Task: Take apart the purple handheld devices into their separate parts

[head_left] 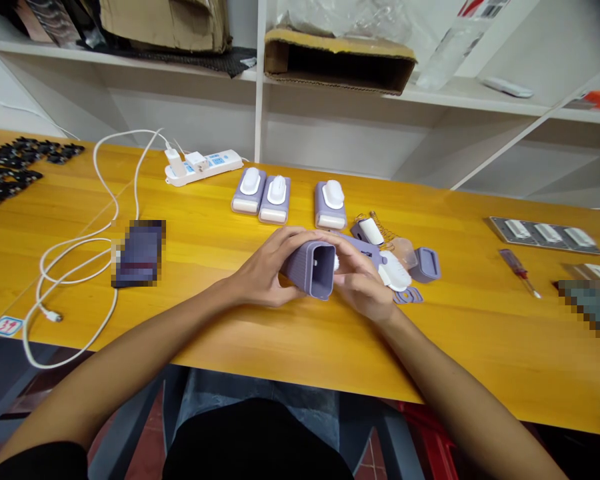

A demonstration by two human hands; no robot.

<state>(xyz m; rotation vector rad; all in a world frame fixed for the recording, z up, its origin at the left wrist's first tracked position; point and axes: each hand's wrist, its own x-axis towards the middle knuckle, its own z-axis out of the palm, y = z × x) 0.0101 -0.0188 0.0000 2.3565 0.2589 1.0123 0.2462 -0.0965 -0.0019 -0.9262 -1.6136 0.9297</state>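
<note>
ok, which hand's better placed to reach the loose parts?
Right, likely: the right hand is nearer the loose parts. The left hand holds the hollow purple housing, farther from them.

Purple housing (304, 272) partly covered by left grip (267, 272) and right grip (367, 288); far end out of sight. White piece (336, 263) at its side mostly hidden, nature unclear. Purple plate (364, 249) partly masked by right grip. Dark slab (141, 255), left, blurred into blocks. Black parts (17, 155) cut by left edge, too small to identify.
</note>
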